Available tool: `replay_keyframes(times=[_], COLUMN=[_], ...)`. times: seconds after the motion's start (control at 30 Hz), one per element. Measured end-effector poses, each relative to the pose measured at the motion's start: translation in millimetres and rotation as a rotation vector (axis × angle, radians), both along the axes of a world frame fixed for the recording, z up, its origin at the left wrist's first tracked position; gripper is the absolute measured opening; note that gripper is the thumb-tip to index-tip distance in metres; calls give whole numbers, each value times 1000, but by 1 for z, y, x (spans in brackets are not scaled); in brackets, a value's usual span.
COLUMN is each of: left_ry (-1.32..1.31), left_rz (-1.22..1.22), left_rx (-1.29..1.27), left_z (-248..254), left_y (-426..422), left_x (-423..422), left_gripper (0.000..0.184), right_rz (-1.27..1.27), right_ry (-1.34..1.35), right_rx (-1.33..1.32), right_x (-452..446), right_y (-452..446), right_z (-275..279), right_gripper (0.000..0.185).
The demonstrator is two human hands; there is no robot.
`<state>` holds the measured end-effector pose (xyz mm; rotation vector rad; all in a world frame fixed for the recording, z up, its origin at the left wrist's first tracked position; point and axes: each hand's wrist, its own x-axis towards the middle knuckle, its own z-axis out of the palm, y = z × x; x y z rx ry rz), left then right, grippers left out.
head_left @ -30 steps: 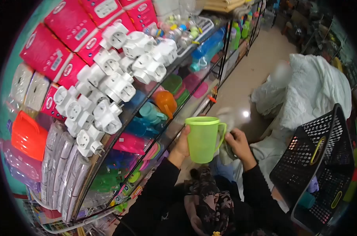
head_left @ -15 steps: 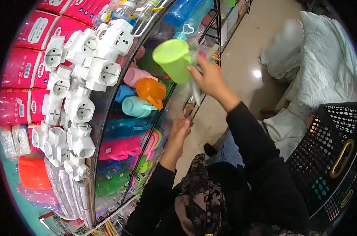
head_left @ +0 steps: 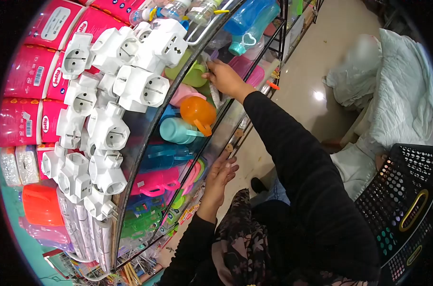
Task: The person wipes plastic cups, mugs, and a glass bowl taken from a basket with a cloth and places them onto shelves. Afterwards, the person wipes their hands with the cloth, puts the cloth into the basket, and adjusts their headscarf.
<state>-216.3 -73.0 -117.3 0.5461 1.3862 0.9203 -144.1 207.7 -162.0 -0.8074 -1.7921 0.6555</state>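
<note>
My right hand (head_left: 224, 78) reaches into the shelf at the upper middle, its fingers closed on the green mug (head_left: 193, 75), which lies partly behind the shelf's black edge. A greyish cloth or wrap (head_left: 214, 93) hangs just below these fingers. Beneath the mug sit a pink mug (head_left: 185, 94), an orange mug (head_left: 198, 114) and a light blue mug (head_left: 177, 130). Lower down, my left hand (head_left: 217, 181) is held beside the shelf with its fingers apart and nothing in it.
White plug adapters (head_left: 109, 126) cover the shelf top, beside pink packs (head_left: 30, 71). A blue bottle (head_left: 247, 26) lies at the upper middle. At the right are a black perforated basket (head_left: 392, 205) and white bundled fabric (head_left: 402, 95) on the floor.
My right hand has carried the green mug from in front of me up and left into the shelf. My left hand has let go of the mug and opened.
</note>
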Motion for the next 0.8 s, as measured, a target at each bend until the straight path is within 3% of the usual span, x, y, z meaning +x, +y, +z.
replay_keyframes(times=[0.07,0.17,0.23,0.3,0.37,0.43,0.57,0.63,0.7,0.77,0.8], left_ry=[-18,-65,-18,-29,-328,-525,-853,-677,-605,-20,-41], left_rz=[-36,-124,-61,-65,23,-5,-274,-351,-424,-562,-583], left_rx=[9,36,174,257,315,334,222,239,249,748,754], left_z=[1,1,-7,-1,18,34,63,73,84,103,115], left_y=[1,10,21,37,56,62,44,46,55,66,68], left_x=[4,13,20,34,53,87,157,169,183,199,202], left_gripper=[48,49,49,49,44,42,42,39,38,40,40], right_rz=[-4,-299,-233,-62,133,-85,-498,-623,-358,-367,-324], right_ry=[-28,-7,74,-37,179,61,-272,-397,-216,-165,-108], right_rx=[17,-157,-432,-601,-703,-409,-329,-246,-420,-453,-489], right_x=[7,38,73,110,127,128,146,160,172,192,205], right_y=[-3,-38,-75,-117,-160,-205,-276,-313,-357,-396,-416], right_z=[6,30,50,72,78,98,114,129,166,216,243], right_gripper=[25,26,30,31,42,58,65,70,74,73,72])
